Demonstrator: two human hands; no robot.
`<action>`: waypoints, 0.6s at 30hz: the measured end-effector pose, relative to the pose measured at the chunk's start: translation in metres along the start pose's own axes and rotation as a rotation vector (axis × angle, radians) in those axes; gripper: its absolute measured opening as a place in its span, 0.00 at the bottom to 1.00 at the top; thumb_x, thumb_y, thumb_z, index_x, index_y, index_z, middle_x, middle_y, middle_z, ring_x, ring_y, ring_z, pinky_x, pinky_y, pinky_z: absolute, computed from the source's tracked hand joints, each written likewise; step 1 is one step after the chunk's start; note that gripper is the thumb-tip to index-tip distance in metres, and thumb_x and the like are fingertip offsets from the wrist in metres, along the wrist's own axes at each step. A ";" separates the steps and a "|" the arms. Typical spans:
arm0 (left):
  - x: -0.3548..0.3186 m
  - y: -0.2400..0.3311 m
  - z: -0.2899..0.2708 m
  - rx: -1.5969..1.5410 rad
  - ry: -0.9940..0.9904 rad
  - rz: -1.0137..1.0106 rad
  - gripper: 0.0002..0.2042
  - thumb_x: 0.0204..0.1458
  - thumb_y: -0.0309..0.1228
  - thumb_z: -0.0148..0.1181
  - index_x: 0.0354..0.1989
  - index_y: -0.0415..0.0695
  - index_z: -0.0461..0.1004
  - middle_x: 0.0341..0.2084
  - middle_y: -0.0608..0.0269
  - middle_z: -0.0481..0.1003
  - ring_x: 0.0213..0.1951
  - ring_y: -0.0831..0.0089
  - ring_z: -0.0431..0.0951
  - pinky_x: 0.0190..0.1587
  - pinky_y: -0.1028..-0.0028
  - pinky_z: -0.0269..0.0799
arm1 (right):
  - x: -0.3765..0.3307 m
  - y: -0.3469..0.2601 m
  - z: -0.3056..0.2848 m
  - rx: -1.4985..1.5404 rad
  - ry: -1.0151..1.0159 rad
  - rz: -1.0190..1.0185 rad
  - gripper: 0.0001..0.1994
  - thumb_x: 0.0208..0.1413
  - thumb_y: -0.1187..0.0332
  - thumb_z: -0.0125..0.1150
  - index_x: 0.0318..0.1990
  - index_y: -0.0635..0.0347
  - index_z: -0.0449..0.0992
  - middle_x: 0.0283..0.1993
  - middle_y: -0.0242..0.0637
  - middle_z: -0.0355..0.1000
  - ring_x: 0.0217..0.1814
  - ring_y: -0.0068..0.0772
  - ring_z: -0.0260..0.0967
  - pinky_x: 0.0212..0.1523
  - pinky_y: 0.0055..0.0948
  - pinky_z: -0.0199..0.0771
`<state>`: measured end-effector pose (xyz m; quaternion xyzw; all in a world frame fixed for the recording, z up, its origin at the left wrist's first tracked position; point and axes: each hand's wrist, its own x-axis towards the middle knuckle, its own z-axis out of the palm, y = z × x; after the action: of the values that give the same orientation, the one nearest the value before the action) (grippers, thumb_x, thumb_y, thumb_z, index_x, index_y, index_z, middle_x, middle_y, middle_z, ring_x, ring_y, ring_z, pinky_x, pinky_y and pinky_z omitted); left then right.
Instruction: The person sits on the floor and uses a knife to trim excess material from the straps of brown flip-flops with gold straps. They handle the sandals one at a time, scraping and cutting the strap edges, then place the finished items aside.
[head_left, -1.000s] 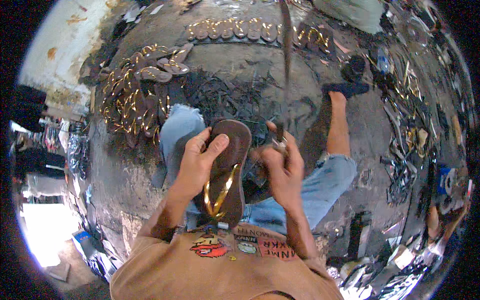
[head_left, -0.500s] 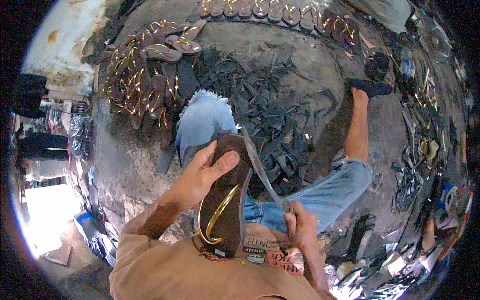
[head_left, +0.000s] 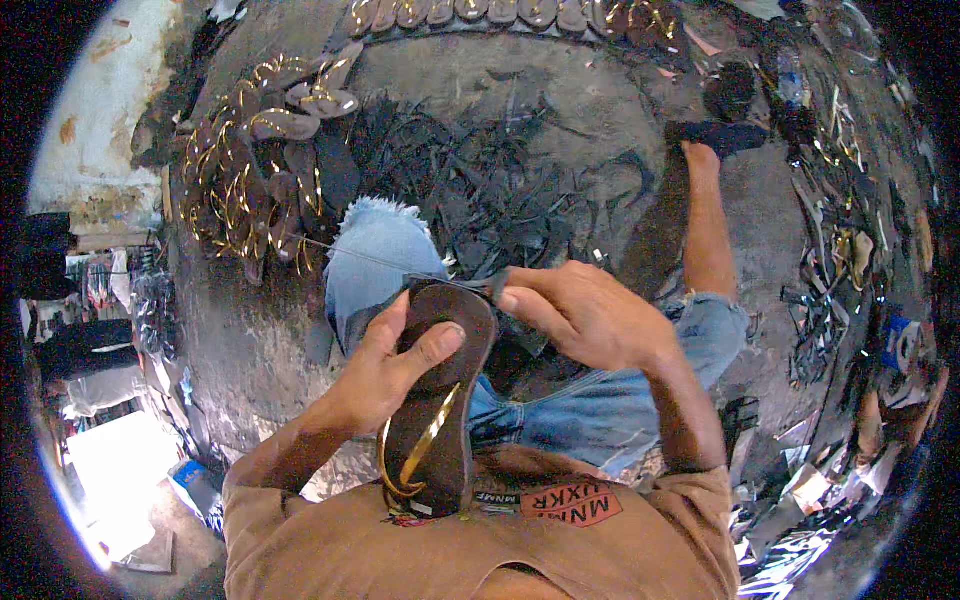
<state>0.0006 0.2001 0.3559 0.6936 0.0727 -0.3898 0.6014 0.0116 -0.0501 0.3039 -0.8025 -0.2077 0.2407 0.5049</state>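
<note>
- Right now I am watching the left hand gripping a brown sandal from its side, thumb lying across the sole, probably to keep it from twisting; the heel end with its gold strap is pressing against the shirt, which seems to be bracing it.
- Beside it, the right hand is closing its fingers on a dark tool at the sandal's toe end, pinched tight, I judge for control at the sole's edge.
- A thin thread is running leftward from that toe end, looking taut.
- Underneath, the knees in blue jeans are propping the work above the floor.
- Farther out, black offcuts are lying mid-floor, and finished gold-strapped sandals are piling near the floor's far left edge, likely kept clear of the work.
</note>
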 end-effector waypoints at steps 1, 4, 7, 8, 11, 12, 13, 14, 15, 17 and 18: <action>0.001 -0.001 0.001 0.021 -0.003 0.010 0.20 0.63 0.40 0.61 0.56 0.42 0.69 0.44 0.64 0.77 0.44 0.77 0.76 0.48 0.74 0.74 | 0.001 0.001 0.004 0.002 0.021 -0.019 0.20 0.70 0.51 0.40 0.47 0.58 0.73 0.35 0.56 0.76 0.41 0.65 0.74 0.42 0.57 0.72; -0.001 0.001 0.009 -0.053 0.005 -0.015 0.20 0.63 0.41 0.59 0.57 0.42 0.69 0.44 0.65 0.77 0.44 0.78 0.76 0.48 0.75 0.74 | -0.002 0.007 0.020 0.028 0.146 -0.006 0.21 0.70 0.51 0.40 0.47 0.59 0.73 0.35 0.56 0.76 0.41 0.65 0.74 0.43 0.57 0.72; -0.002 0.004 0.027 -0.027 -0.113 0.025 0.21 0.63 0.41 0.59 0.58 0.42 0.68 0.44 0.65 0.77 0.44 0.75 0.77 0.49 0.72 0.75 | -0.015 0.009 0.024 0.014 0.283 0.021 0.22 0.71 0.51 0.40 0.46 0.61 0.74 0.37 0.56 0.76 0.42 0.66 0.74 0.43 0.57 0.72; -0.002 -0.002 0.035 0.061 -0.199 0.109 0.21 0.63 0.41 0.59 0.58 0.42 0.67 0.45 0.65 0.76 0.44 0.74 0.77 0.50 0.71 0.75 | -0.016 0.009 0.024 -0.013 0.306 0.067 0.22 0.71 0.51 0.40 0.45 0.61 0.74 0.37 0.57 0.76 0.43 0.66 0.74 0.43 0.57 0.72; -0.020 0.030 0.074 0.306 -0.408 0.136 0.22 0.63 0.38 0.59 0.61 0.41 0.65 0.50 0.62 0.75 0.51 0.72 0.74 0.54 0.68 0.73 | -0.019 0.063 0.052 0.151 0.445 0.042 0.15 0.66 0.60 0.46 0.42 0.62 0.74 0.39 0.56 0.75 0.44 0.64 0.73 0.44 0.50 0.72; -0.027 0.061 0.078 0.510 -0.323 0.185 0.22 0.62 0.37 0.59 0.61 0.41 0.65 0.51 0.61 0.75 0.51 0.71 0.74 0.54 0.68 0.73 | -0.019 0.086 0.055 0.160 0.561 0.012 0.13 0.64 0.62 0.47 0.42 0.62 0.74 0.38 0.55 0.74 0.43 0.63 0.72 0.44 0.48 0.72; -0.028 0.067 0.078 0.519 -0.263 0.217 0.22 0.61 0.35 0.60 0.61 0.41 0.66 0.51 0.61 0.75 0.51 0.71 0.74 0.55 0.68 0.73 | -0.021 0.095 0.053 0.176 0.667 -0.024 0.12 0.62 0.64 0.48 0.42 0.62 0.74 0.38 0.54 0.73 0.42 0.62 0.72 0.44 0.46 0.73; -0.029 0.074 0.078 0.528 -0.194 0.251 0.22 0.60 0.33 0.60 0.61 0.41 0.66 0.52 0.60 0.75 0.52 0.70 0.75 0.55 0.67 0.73 | -0.038 0.099 0.057 0.194 0.794 0.065 0.10 0.60 0.67 0.49 0.41 0.62 0.73 0.34 0.50 0.70 0.39 0.56 0.70 0.42 0.44 0.72; -0.027 0.068 0.075 0.351 -0.170 0.270 0.22 0.59 0.32 0.61 0.60 0.41 0.67 0.51 0.60 0.75 0.51 0.70 0.76 0.55 0.66 0.74 | -0.057 0.103 0.063 0.227 0.921 0.159 0.08 0.58 0.69 0.51 0.41 0.61 0.73 0.31 0.46 0.67 0.35 0.51 0.68 0.39 0.42 0.71; -0.013 0.054 0.071 0.006 -0.112 0.342 0.22 0.56 0.29 0.63 0.59 0.42 0.68 0.50 0.60 0.76 0.50 0.68 0.78 0.54 0.64 0.76 | -0.094 0.106 0.072 0.519 1.117 0.247 0.15 0.66 0.57 0.45 0.43 0.60 0.71 0.24 0.34 0.62 0.25 0.31 0.62 0.27 0.31 0.63; 0.000 0.045 0.066 -0.164 -0.096 0.365 0.22 0.55 0.27 0.64 0.58 0.43 0.69 0.50 0.60 0.77 0.49 0.67 0.79 0.54 0.63 0.76 | -0.110 0.090 0.076 0.762 1.171 0.330 0.23 0.72 0.47 0.39 0.45 0.59 0.70 0.21 0.26 0.59 0.19 0.18 0.56 0.19 0.21 0.54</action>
<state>-0.0036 0.1298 0.3924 0.6245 -0.0512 -0.2997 0.7194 -0.1135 -0.0962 0.2135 -0.5888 0.3199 -0.1005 0.7355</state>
